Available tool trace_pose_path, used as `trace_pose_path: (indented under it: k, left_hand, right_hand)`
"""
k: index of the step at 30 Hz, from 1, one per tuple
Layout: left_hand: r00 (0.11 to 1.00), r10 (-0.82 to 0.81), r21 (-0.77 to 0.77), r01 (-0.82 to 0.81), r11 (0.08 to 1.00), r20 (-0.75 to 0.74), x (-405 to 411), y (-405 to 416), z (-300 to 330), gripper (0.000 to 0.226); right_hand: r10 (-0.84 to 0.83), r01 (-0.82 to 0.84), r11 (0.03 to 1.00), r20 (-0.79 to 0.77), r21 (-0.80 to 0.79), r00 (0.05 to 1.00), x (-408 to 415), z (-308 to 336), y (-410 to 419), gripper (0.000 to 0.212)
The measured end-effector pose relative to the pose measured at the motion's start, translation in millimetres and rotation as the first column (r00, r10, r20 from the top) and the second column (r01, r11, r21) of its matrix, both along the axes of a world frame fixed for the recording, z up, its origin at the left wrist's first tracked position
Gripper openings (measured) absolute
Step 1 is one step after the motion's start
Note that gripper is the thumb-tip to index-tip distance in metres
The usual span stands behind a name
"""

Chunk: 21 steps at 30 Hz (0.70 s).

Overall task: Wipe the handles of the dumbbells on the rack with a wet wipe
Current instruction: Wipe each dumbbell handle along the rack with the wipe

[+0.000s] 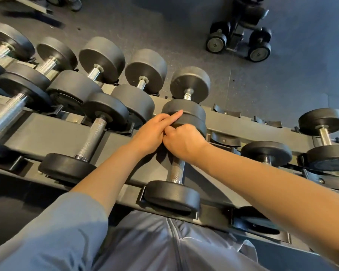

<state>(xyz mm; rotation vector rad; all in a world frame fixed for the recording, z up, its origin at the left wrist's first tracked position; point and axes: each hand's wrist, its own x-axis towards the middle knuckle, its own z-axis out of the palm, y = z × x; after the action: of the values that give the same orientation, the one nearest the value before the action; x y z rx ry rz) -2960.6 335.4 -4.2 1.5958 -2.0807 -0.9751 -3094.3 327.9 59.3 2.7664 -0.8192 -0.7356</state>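
Observation:
A black dumbbell lies across the rack point(47, 130) in front of me, its knurled steel handle point(176, 171) running between a near head point(172, 196) and a far head point(192, 124). My right hand point(184, 142) grips the upper end of that handle, fingers curled round it just below the far head. My left hand point(151, 132) lies beside it on the left, touching my right thumb, with its index finger straight along the edge of the far head. Its other fingers are hidden. No wet wipe shows; anything under my right palm is covered.
Several more dumbbells fill the rack: a neighbour with a bare knurled handle point(92, 137) to the left, others on the rear row point(141, 85) and to the right point(323, 133). A small stand of dumbbells point(239, 38) sits on the dark floor beyond.

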Motion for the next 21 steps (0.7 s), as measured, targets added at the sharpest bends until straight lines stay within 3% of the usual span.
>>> trace_pose_path:
  k: [3, 5, 8, 10, 15, 19, 21]
  left_hand:
    - [0.999, -0.031, -0.007, 0.032, 0.999, 0.015, 2.1, -4.2, 4.6, 0.058]
    - [1.0, -0.018, -0.001, 0.018, 1.0, 0.014, 0.5, -4.4, 6.3, 0.055]
    - [0.997, 0.071, 0.071, -0.072, 0.995, 0.011, -0.2, 1.2, 7.4, 0.055]
    - [0.984, 0.17, 0.086, -0.175, 0.981, 0.059, 2.0, 11.8, 11.8, 0.053]
    - [0.833, 0.502, 0.103, -0.492, 0.864, -0.233, -7.6, 73.3, 40.8, 0.022]
    - [0.802, 0.475, 0.09, -0.477, 0.874, -0.361, -41.5, 114.1, 44.2, 0.018]
    - [0.784, 0.495, 0.127, -0.485, 0.865, -0.375, -43.8, 113.5, 38.6, 0.016]
  right_hand:
    - [0.039, -0.04, 0.999, 0.054, 0.017, 0.998, -12.7, 0.7, -6.5, 0.027]
    - [0.079, -0.069, 0.996, 0.173, -0.06, 0.982, -26.5, -5.9, -7.0, 0.019]
    - [0.008, 0.024, 0.996, 0.372, -0.081, 0.928, -52.0, -20.2, -3.7, 0.022]
    - [-0.026, 0.068, 0.994, 0.424, -0.086, 0.905, -66.1, -30.9, -0.3, 0.027]
    - [-0.211, 0.298, 0.952, 0.555, -0.07, 0.805, -74.8, -58.8, 9.0, 0.036]
    - [-0.315, 0.468, 0.882, 0.679, -0.047, 0.663, -71.5, -78.4, 19.6, 0.012]
    - [-0.357, 0.509, 0.86, 0.669, -0.038, 0.652, -67.9, -87.6, 21.7, 0.02]
